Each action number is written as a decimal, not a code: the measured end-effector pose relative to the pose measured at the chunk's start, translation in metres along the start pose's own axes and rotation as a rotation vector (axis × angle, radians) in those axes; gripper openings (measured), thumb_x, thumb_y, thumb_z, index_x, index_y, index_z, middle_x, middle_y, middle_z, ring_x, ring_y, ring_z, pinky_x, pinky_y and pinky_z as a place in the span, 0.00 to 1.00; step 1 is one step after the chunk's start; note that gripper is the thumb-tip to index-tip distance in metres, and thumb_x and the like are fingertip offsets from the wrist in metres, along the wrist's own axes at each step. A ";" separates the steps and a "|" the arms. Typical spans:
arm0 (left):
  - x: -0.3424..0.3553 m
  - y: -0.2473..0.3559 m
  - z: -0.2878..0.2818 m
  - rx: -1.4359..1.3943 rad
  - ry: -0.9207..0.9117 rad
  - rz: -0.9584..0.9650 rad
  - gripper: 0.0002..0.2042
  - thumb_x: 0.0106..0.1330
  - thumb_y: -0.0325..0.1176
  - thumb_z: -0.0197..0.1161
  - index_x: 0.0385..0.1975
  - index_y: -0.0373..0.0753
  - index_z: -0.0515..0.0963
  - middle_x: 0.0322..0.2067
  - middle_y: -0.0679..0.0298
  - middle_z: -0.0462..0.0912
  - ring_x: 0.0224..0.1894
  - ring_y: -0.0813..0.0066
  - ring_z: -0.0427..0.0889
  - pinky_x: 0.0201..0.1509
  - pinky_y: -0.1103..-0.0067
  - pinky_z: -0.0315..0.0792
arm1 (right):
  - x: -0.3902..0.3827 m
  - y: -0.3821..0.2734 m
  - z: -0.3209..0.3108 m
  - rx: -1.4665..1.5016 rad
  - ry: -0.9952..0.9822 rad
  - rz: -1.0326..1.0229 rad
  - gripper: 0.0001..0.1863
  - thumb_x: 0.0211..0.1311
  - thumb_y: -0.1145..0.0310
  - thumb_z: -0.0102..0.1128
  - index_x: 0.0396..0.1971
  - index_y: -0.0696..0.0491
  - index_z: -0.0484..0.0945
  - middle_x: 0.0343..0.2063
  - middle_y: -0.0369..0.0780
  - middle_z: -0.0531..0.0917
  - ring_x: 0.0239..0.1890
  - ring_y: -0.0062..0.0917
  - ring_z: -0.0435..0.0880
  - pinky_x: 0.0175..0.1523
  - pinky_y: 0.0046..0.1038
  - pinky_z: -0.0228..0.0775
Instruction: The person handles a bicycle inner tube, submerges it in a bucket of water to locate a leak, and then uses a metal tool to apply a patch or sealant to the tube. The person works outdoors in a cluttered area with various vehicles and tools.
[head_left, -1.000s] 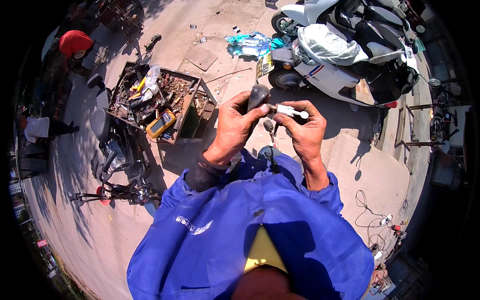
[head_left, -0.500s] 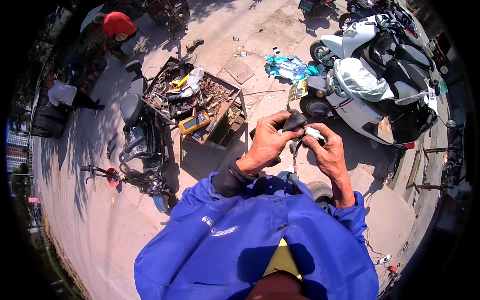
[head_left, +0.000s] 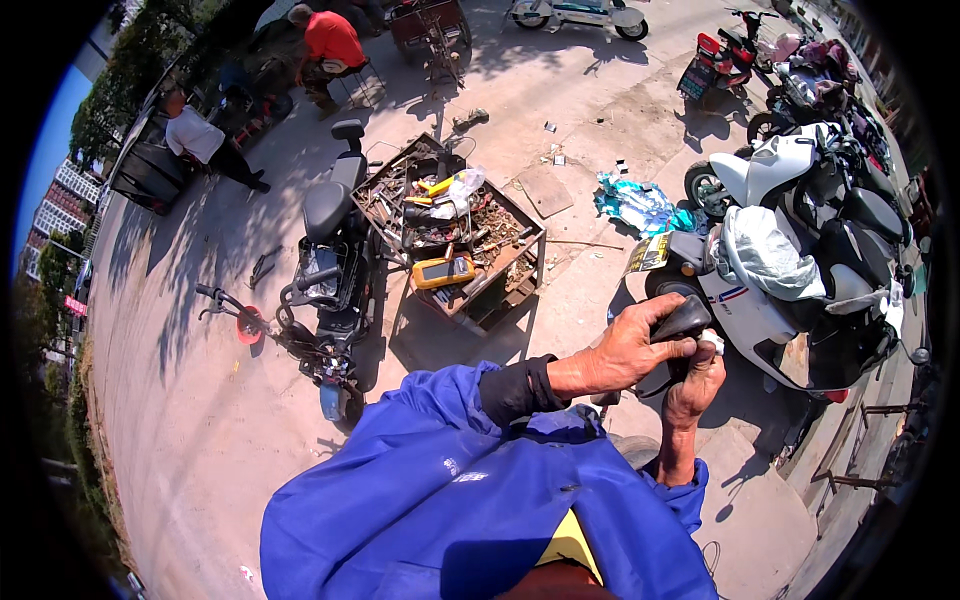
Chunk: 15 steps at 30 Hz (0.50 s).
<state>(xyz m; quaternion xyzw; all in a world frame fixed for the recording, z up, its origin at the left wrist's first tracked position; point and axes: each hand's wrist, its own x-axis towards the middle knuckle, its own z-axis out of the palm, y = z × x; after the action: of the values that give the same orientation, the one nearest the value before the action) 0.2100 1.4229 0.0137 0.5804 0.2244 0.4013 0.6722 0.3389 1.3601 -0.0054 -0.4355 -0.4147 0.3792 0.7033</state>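
Observation:
My left hand is closed around a black, rubbery-looking cover with a tapered shape. Close against it, my right hand pinches a small white piece, perhaps a plastic connector; the fingers hide most of it. Both hands are in front of my blue jacket, with the fingertips almost meeting. Whether the black cover and the white piece are joined cannot be made out. Something dark hangs just beneath the hands, partly hidden by them.
An open-topped tool cart full of small parts carries a yellow multimeter. Left of it stands a stripped scooter. White scooters are parked at right beside a shiny blue sheet. Two people are at the far left.
The view has swung, so the surroundings appear farther right and lower. My hands have come closer together, and the white piece is now more covered by fingers.

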 end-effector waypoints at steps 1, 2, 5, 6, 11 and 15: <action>0.003 0.004 0.002 -0.014 -0.018 -0.029 0.22 0.68 0.30 0.71 0.59 0.34 0.74 0.46 0.64 0.83 0.49 0.80 0.79 0.55 0.78 0.76 | 0.001 -0.003 -0.006 -0.063 -0.045 -0.001 0.28 0.79 0.47 0.48 0.52 0.62 0.73 0.37 0.34 0.78 0.37 0.14 0.76 0.39 0.15 0.68; 0.003 0.007 0.007 0.028 -0.003 0.068 0.21 0.68 0.29 0.71 0.59 0.34 0.74 0.46 0.64 0.83 0.49 0.81 0.79 0.55 0.78 0.76 | -0.002 -0.008 -0.003 -0.145 -0.017 -0.043 0.32 0.78 0.43 0.45 0.54 0.63 0.72 0.39 0.35 0.79 0.39 0.14 0.76 0.41 0.17 0.68; 0.009 0.016 0.016 0.109 -0.029 0.154 0.18 0.66 0.25 0.71 0.54 0.34 0.77 0.43 0.65 0.83 0.47 0.83 0.80 0.53 0.80 0.76 | -0.013 -0.006 -0.023 -0.309 -0.022 -0.031 0.47 0.73 0.31 0.39 0.64 0.66 0.67 0.53 0.41 0.77 0.53 0.22 0.76 0.57 0.24 0.68; 0.012 0.011 0.019 0.093 -0.057 0.164 0.17 0.66 0.25 0.70 0.53 0.34 0.77 0.43 0.65 0.84 0.47 0.83 0.80 0.53 0.80 0.76 | -0.020 0.006 -0.034 -0.320 0.002 -0.052 0.48 0.73 0.30 0.39 0.66 0.66 0.65 0.55 0.42 0.76 0.57 0.24 0.75 0.60 0.26 0.67; 0.016 0.017 0.039 -0.055 -0.060 0.140 0.14 0.65 0.22 0.69 0.50 0.33 0.78 0.42 0.66 0.85 0.44 0.82 0.82 0.48 0.80 0.77 | -0.066 0.053 -0.117 -0.171 0.172 0.097 0.39 0.75 0.40 0.52 0.65 0.63 0.68 0.52 0.44 0.79 0.53 0.30 0.80 0.61 0.29 0.70; 0.036 0.058 0.060 0.092 -0.099 0.423 0.17 0.60 0.24 0.74 0.48 0.31 0.79 0.36 0.60 0.86 0.38 0.80 0.84 0.42 0.78 0.77 | -0.150 0.184 -0.232 -0.622 0.477 0.477 0.32 0.68 0.62 0.68 0.65 0.63 0.68 0.51 0.47 0.81 0.50 0.30 0.81 0.53 0.28 0.75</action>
<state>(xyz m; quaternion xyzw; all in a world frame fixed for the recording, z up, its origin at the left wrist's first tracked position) 0.2611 1.4160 0.0888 0.6636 0.0823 0.4936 0.5561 0.4642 1.2175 -0.2782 -0.7844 -0.2235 0.2772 0.5079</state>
